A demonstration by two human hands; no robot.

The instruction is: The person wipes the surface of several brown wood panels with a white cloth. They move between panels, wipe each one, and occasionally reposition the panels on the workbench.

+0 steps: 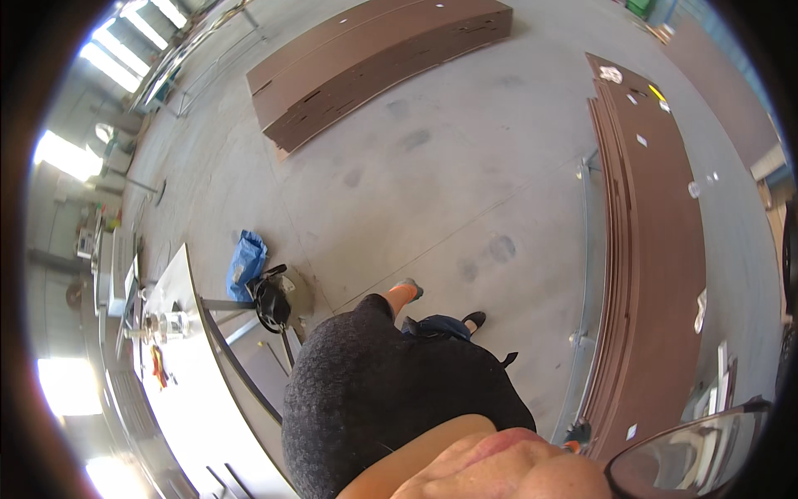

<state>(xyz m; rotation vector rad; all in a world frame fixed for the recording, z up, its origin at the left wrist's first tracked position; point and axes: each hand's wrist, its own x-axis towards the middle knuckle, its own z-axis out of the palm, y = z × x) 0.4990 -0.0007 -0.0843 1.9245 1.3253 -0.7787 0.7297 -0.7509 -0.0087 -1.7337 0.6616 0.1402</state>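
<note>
Left hand, in an orange and grey covering, reaches out ahead of the body over the grey floor; from my feed I cannot tell how far its fingers are open, and I make out nothing in it. The second of the two hands, the right hand, shows only as a small dark and orange patch beside the chin; it is at the near left edge of the right-hand stack of brown boards, and I cannot tell whether it grips or only touches.

That stack runs up my right side, resting on a metal frame. Near the outer edge of the stack I see one clear bottle; toward its far end lie one crumpled white piece and one yellow strip.

Below the left hand I count one dark shoe. To the left are two bags, one blue bag and one black bag, touching or nearly so, near one white table with two dark bars. Farther ahead sits one second brown stack.
</note>
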